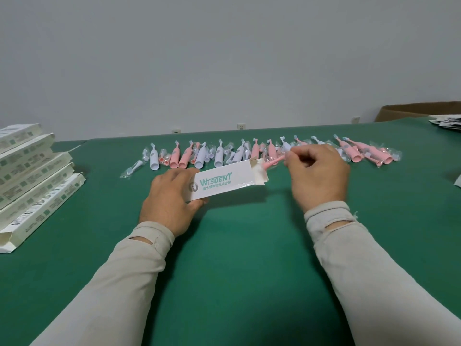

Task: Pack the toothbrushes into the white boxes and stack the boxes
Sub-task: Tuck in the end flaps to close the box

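Beige knit sleeves (129, 268) lie nearest. The left hand (169, 198) grips a flat white cardboard box (224, 182) above green felt (237, 258); at its open flap the right hand (316, 176) pinches a smooth pink toothbrush part (272, 162). Beyond the grip lies a row of bagged toothbrushes (219, 156); left, packed boxes (30, 176).

Left hand (172, 198) gripping white box (224, 182), right hand (316, 171) pinching pink toothbrush (273, 162) at its open end

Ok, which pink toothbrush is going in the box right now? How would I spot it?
Start at the green table and find the white box with teal letters, gripped by the left hand. At its open right end, one pink toothbrush pokes out, pinched by the right hand. The other toothbrushes lie in the row behind.
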`<state>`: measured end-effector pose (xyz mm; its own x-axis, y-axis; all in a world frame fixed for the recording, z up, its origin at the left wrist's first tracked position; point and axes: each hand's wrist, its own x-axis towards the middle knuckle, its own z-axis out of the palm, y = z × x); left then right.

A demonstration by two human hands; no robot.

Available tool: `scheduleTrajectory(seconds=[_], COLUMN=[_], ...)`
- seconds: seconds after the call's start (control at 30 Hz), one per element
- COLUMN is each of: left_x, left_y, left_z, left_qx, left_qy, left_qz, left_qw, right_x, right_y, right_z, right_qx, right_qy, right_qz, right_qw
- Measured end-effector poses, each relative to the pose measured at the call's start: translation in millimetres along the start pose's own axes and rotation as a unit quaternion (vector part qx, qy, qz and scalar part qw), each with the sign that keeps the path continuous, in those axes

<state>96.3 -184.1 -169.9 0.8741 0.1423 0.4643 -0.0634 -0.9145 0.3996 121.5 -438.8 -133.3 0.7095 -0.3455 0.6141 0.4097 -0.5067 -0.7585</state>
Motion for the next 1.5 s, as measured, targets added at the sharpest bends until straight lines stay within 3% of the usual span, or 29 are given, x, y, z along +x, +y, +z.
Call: scheduleTrajectory(seconds=[0.17,0.3,0.53,0.6,0.67,0.73,0.77,0.83,0.9,0.93,1.13,1.4,1.5], left_x=[-3,-4,-4,-4,-3,-2,-2,-2,-2,-2,-3,-2,-1], left_y=[4,11,10,8,7,5,4,1,0,0,2,3,2], left_z=[-1,0,1,2,3,2,2,2,1,1,2,3,3], left_qx=[-0.004,0.006,0.018,0.02,0.013,0.002,-0.002,-0.008,-0.014,-0.015,-0.029,-0.038,-0.049], left_qy=[0.013,0.013,0.008,0.004,-0.005,-0.011,-0.013,-0.014,-0.012,-0.013,-0.01,-0.011,-0.008], left_qz=[0.014,0.04,0.051,0.05,0.043,0.031,0.026,0.019,0.015,0.016,0.028,0.033,0.026], left_qw=[1.0,0.999,0.998,0.999,0.999,0.999,1.0,1.0,1.0,1.0,0.999,0.999,0.998], right_x=[-6,-14,-19,-17,-10,0,3,2,-3,-4,-5,-13,-15], right_y=[-3,-8,-10,-7,-2,4,8,12,13,13,12,7,5], right_z=[5,12,17,16,12,1,-4,-9,-8,-5,-1,5,7], right_qx=[-0.042,0.047,0.1,0.091,0.078,0.017,-0.021,-0.082,-0.098,-0.088,-0.059,-0.061,-0.012], right_qy=[-0.024,-0.059,-0.329,-0.364,-0.3,-0.206,-0.212,-0.311,-0.383,-0.382,-0.292,-0.285,-0.261], right_qz=[-0.023,0.067,0.132,0.135,0.117,0.032,-0.02,-0.082,-0.089,-0.091,-0.1,-0.111,-0.082], right_qw=[0.999,0.995,0.93,0.917,0.943,0.978,0.977,0.943,0.914,0.916,0.949,0.95,0.962])
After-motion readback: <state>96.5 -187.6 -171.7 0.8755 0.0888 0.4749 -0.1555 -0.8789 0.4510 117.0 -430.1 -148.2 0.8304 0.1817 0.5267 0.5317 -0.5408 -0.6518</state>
